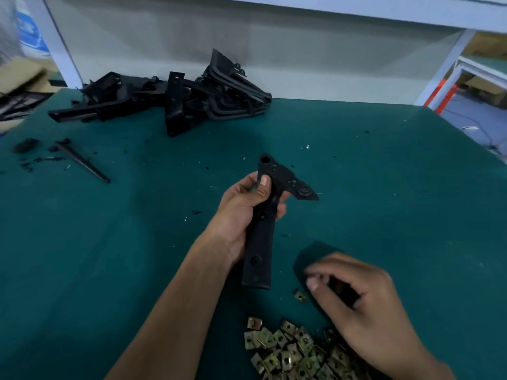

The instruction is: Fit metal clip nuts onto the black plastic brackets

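Observation:
My left hand [241,207] grips a long black plastic bracket [260,242] around its middle and holds it upright above the green table, thumb on its upper part. The bracket's triangular head [290,182] with holes points right. My right hand [359,297] hovers lower right with curled fingers, blurred; whether it pinches anything is unclear. One loose clip nut [300,296] lies just left of its thumb. A heap of brass-coloured metal clip nuts [290,352] lies at the near edge, partly under my right wrist.
A pile of black plastic brackets [170,97] lies at the back of the green table [109,242]. A thin black strip [82,161] and black scraps [26,145] lie far left. White frame posts stand at both back corners.

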The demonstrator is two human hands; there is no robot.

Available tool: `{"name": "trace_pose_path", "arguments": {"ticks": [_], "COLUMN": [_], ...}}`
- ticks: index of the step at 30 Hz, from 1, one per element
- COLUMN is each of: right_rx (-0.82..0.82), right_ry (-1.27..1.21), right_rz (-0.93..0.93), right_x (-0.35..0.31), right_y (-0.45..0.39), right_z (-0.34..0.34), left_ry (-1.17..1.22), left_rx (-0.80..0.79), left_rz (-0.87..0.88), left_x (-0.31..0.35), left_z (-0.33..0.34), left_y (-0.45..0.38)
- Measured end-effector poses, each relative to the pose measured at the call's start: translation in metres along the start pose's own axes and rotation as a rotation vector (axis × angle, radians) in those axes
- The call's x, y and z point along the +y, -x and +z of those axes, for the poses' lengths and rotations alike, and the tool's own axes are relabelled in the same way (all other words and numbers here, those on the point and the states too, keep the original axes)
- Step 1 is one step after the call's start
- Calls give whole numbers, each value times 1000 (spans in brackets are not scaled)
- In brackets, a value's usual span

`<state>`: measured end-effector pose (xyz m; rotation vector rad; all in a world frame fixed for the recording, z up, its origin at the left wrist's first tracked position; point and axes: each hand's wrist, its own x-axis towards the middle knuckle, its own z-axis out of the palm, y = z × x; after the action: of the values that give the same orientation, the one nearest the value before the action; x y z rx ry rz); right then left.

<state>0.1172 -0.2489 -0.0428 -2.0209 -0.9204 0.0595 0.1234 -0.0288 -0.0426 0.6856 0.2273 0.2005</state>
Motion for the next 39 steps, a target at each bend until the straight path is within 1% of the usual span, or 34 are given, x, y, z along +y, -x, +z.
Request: {"name": "trace_pose_path", "arguments": {"ticks": [4, 5, 6, 8, 12, 14, 17, 21, 23, 25, 27, 30, 32, 34, 36, 39], "right_rx": [-288, -336, -345, -287, -220, -227, -293, -251, -212, -170, -105, 118, 216, 247, 237, 141], "right_ry": [50, 81, 104, 78, 55, 77, 107, 44, -11, -115, -346, -781, -970, -1048, -1132, -1271], "right_rz": [82, 86, 80, 67, 64, 49, 33, 33, 74, 142, 207, 331, 386, 415, 434, 425], "right_x": [7, 7, 7, 6, 7, 4, 2, 3, 9, 11, 12, 18, 21, 22, 21, 19], "right_y": [7, 8, 8, 6, 8, 8, 9, 8, 8, 3, -8, -35, -58, -80, -97, -114], "right_z": [-14, -16, -17, -17, -11, -12, -10, -3, -3, -6, -6, -5, -2, 6, 17, 28], "left_ry": [-89, -117, -141, -184, -240, -257, -294, -320, -319, -325, -332, -306, -281, -286, -295, -307], "left_rx": [17, 16, 12, -1, -24, -33, -41, -53, -64, -71, -62, -59, -67, -59, -57, -74], "left_rz": [-2, 5, 10, 18, 33, 36, 47, 52, 49, 44, 33, 6, 2, 25, 60, 84], "left_x": [-3, -3, -3, -3, -5, -5, -5, -5, -4, -3, -2, 1, 5, 8, 10, 14], "left_z": [4, 5, 6, 6, 4, 3, 3, 4, 3, 3, 3, 1, 1, -1, -3, -7], "left_y": [2, 3, 3, 3, 3, 2, 1, 3, 4, 5, 5, 4, 4, 5, 7, 7]}}
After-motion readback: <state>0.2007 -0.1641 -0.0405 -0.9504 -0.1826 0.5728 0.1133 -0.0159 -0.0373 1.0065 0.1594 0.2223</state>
